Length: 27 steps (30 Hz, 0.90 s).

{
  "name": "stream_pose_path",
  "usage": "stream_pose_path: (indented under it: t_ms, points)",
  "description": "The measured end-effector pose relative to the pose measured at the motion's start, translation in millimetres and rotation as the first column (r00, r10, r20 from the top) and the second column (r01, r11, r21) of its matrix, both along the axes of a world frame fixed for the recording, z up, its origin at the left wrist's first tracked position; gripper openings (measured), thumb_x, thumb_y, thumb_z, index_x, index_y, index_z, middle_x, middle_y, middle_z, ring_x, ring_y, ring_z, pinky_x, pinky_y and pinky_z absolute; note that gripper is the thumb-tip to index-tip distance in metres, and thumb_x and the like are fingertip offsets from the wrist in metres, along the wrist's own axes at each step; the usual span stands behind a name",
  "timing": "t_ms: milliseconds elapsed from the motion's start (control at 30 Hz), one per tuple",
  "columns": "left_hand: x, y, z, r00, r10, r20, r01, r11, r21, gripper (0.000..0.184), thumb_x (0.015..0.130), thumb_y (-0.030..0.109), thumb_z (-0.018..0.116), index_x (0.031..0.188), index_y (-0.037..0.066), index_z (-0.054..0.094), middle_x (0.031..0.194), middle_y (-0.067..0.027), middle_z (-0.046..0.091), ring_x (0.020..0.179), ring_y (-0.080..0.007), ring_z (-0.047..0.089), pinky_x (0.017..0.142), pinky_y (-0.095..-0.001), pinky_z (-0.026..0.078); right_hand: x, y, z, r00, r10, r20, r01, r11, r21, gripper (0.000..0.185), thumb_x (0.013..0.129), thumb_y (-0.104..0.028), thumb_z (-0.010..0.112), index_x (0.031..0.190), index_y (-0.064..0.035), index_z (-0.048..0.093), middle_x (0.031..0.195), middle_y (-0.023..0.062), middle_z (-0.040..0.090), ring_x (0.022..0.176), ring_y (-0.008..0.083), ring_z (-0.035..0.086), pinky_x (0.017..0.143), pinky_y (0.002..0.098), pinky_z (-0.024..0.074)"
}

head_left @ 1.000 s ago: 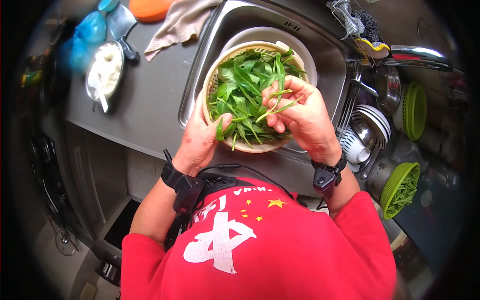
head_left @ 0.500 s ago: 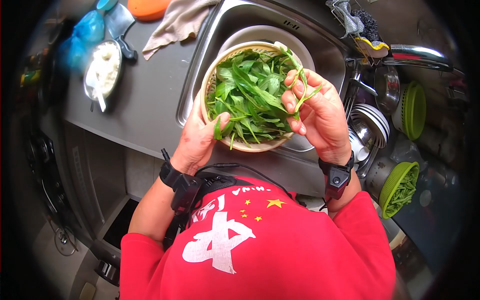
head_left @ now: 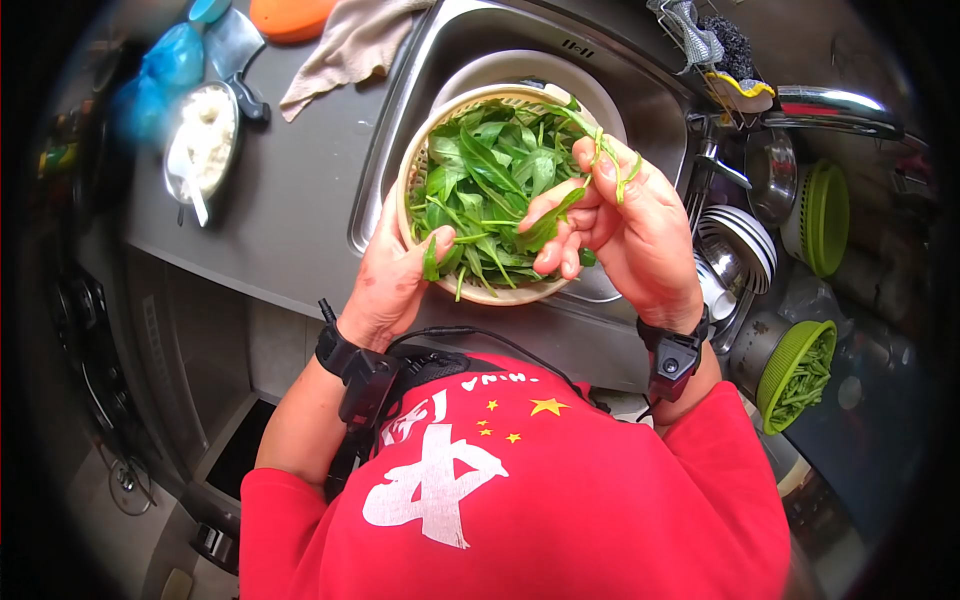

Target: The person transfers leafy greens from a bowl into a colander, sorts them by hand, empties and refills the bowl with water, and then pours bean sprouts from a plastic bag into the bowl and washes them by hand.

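A round cream-coloured colander [head_left: 409, 170] full of leafy greens [head_left: 490, 180] is held over the near edge of the sink. My left hand [head_left: 392, 275] is closed on the colander's left rim, its thumb over the edge against a leaf. Above the right side of the greens, my right hand [head_left: 625, 215] pinches a thin green stem [head_left: 603, 160] between thumb and forefinger. Its other fingers are curled, with a leaf lying across them. Behind the colander, a white basin [head_left: 480, 72] is partly hidden in the sink.
The steel sink [head_left: 385, 150] has a curved tap [head_left: 835, 108] at its right. Stacked bowls [head_left: 745, 240] and a green basket of beans [head_left: 800, 375] stand on the right. On the left counter lie a cloth [head_left: 350, 50], a cleaver [head_left: 232, 45] and a bowl of white food [head_left: 205, 130].
My right hand's fingers have shifted and spread a little, and a leaf now lies across them. My left hand keeps its hold on the colander.
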State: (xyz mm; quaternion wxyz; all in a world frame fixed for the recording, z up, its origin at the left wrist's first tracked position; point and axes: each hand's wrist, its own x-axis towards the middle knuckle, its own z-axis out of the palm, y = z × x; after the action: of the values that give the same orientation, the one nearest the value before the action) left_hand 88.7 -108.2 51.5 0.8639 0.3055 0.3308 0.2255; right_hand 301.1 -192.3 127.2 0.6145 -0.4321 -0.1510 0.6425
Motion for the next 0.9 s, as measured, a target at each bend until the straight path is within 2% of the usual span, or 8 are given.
stream_pose_path:
  t_ms: [133, 233, 500, 567, 600, 667, 733, 900]
  points:
    - [0.6, 0.4, 1.6, 1.0, 0.002, 0.006, -0.002, 1.0, -0.005, 0.08, 0.086, 0.009, 0.074, 0.151, 0.007, 0.026, 0.143, -0.0092, 0.045, 0.131, -0.0199, 0.045, 0.109, -0.0345, 0.04, -6.7, 3.2, 5.1, 0.997, -0.075, -0.006, 0.075, 0.995, -0.059, 0.024, 0.106, -0.028, 0.039, 0.114, -0.0067, 0.046, 0.097, 0.0298, 0.067, 0.068, 0.0337, 0.071, 0.054, 0.0292, 0.0568]
    - [-1.3, 0.5, 0.3, 1.0, 0.012, 0.006, -0.011, 0.999, -0.032, 0.078, 0.087, 0.007, 0.072, 0.15, 0.007, 0.027, 0.142, -0.0094, 0.045, 0.13, -0.0201, 0.047, 0.109, -0.0344, 0.041, 1.7, -0.3, 0.4, 0.999, -0.043, 0.011, 0.043, 0.996, -0.078, 0.032, 0.105, -0.024, 0.043, 0.125, 0.0013, 0.046, 0.094, 0.0225, 0.069, 0.069, 0.0289, 0.071, 0.054, 0.0277, 0.0553]
    - [-4.2, 0.6, 2.4, 0.999, 0.028, -0.018, -0.029, 0.998, -0.047, 0.073, 0.089, 0.003, 0.068, 0.15, 0.006, 0.028, 0.142, -0.0105, 0.046, 0.127, -0.0201, 0.049, 0.107, -0.0344, 0.044, 4.5, -7.4, 0.9, 0.998, 0.011, 0.069, -0.007, 0.998, -0.06, 0.018, 0.097, -0.016, 0.06, 0.108, -0.0006, 0.061, 0.077, 0.0076, 0.067, 0.057, 0.0095, 0.061, 0.048, 0.0186, 0.0466]
    - [-4.0, 1.2, 2.7, 1.0, 0.023, -0.016, -0.024, 0.999, -0.041, 0.073, 0.089, 0.004, 0.068, 0.149, 0.005, 0.028, 0.141, -0.0104, 0.046, 0.126, -0.0201, 0.05, 0.106, -0.0344, 0.044, -1.8, -9.2, 15.2, 0.94, 0.07, 0.334, -0.051, 0.997, -0.066, 0.019, 0.095, -0.015, 0.063, 0.106, 0.0002, 0.062, 0.077, 0.0074, 0.067, 0.061, 0.0099, 0.062, 0.05, 0.022, 0.0483]
    - [-3.8, 2.3, 1.9, 1.0, 0.015, -0.006, -0.015, 0.999, -0.036, 0.073, 0.088, 0.004, 0.069, 0.149, 0.005, 0.028, 0.141, -0.0104, 0.046, 0.126, -0.0201, 0.05, 0.106, -0.0344, 0.044, -4.4, -9.6, 19.2, 0.883, 0.099, 0.458, -0.073, 0.995, -0.073, 0.019, 0.094, -0.015, 0.064, 0.105, 0.0006, 0.062, 0.077, 0.0073, 0.067, 0.063, 0.0101, 0.063, 0.051, 0.0237, 0.0491]
    - [-5.2, 2.3, -0.1, 1.0, -0.002, 0.008, 0.002, 1.0, -0.031, 0.074, 0.088, 0.005, 0.07, 0.149, 0.005, 0.028, 0.141, -0.0103, 0.047, 0.126, -0.0201, 0.05, 0.106, -0.0345, 0.044, -4.4, -5.2, 16.5, 0.131, 0.191, 0.973, -0.266, 0.952, -0.151, 0.017, 0.086, -0.004, 0.064, 0.103, -0.0011, 0.067, 0.081, 0.0173, 0.069, 0.067, 0.0251, 0.067, 0.064, 0.0335, 0.0518]
    - [-6.6, -0.2, 0.1, 1.0, 0.002, 0.009, -0.001, 1.0, -0.026, 0.073, 0.088, 0.006, 0.07, 0.148, 0.005, 0.029, 0.139, -0.0102, 0.048, 0.124, -0.0199, 0.051, 0.104, -0.0343, 0.045, -6.9, -6.0, 1.7, -0.076, 0.133, 0.988, -0.152, 0.978, -0.143, 0.021, 0.085, -0.001, 0.061, 0.105, -0.0024, 0.069, 0.081, 0.0205, 0.067, 0.069, 0.0299, 0.066, 0.064, 0.0327, 0.0509]
    - [-12.3, 1.9, -6.5, 0.999, -0.043, 0.005, 0.043, 0.999, -0.019, 0.065, 0.092, 0.012, 0.068, 0.146, 0.008, 0.034, 0.133, -0.0072, 0.053, 0.118, -0.0191, 0.056, 0.096, -0.0381, 0.052, -2.1, -24.9, 7.0, 0.576, 0.117, 0.809, -0.019, 0.991, -0.13, 0.023, 0.093, -0.006, 0.059, 0.114, 0.0013, 0.066, 0.071, 0.0087, 0.065, 0.058, 0.0118, 0.058, 0.053, 0.0275, 0.0452]
